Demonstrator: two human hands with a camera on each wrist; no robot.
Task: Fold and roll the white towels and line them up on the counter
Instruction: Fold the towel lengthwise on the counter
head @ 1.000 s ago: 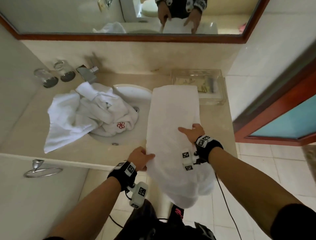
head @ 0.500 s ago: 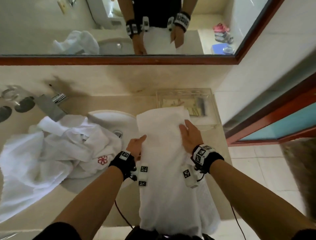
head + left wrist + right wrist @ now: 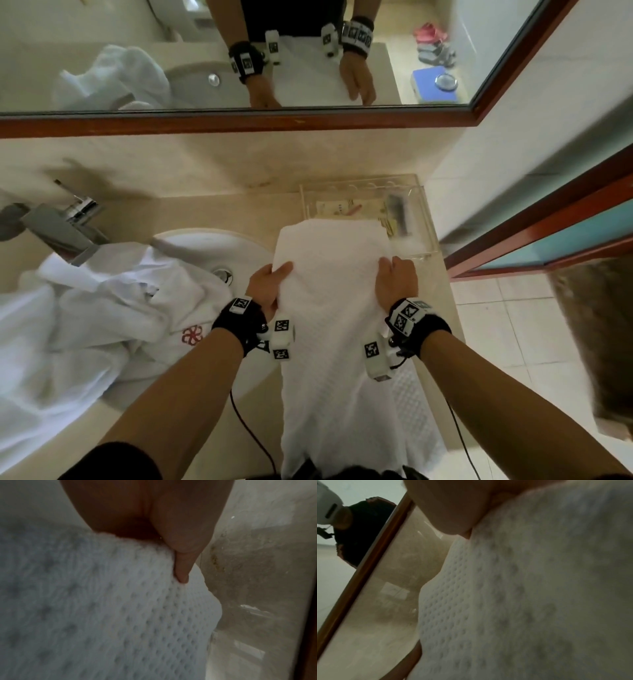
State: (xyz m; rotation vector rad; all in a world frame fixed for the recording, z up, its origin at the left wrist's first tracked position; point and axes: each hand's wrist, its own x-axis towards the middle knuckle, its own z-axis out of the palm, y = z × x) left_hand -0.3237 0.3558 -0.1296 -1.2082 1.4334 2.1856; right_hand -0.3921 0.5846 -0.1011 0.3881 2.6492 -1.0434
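A long white waffle-weave towel [image 3: 332, 291], folded into a narrow strip, lies on the beige counter [image 3: 222, 212] right of the sink; its near end hangs over the front edge. My left hand [image 3: 269, 286] grips the strip's left edge, thumb on top [image 3: 181, 566]. My right hand [image 3: 397, 284] holds the right edge with the fingers curled over it. The weave fills the left wrist view [image 3: 120, 615] and the right wrist view [image 3: 505, 601]. A heap of crumpled white towels [image 3: 102, 325], one with a red flower logo, lies across the sink.
The round sink [image 3: 219, 243] and chrome faucet [image 3: 58, 226] are at the left. A clear acrylic tray [image 3: 421, 219] of toiletries stands right behind the towel's far end. A wood-framed mirror [image 3: 239, 123] hangs above; a wall and door frame [image 3: 548, 219] close the right side.
Both hands have slid forward along the towel's edges toward its far end, and the strip now lies flatter on the counter. The view has moved closer and lower.
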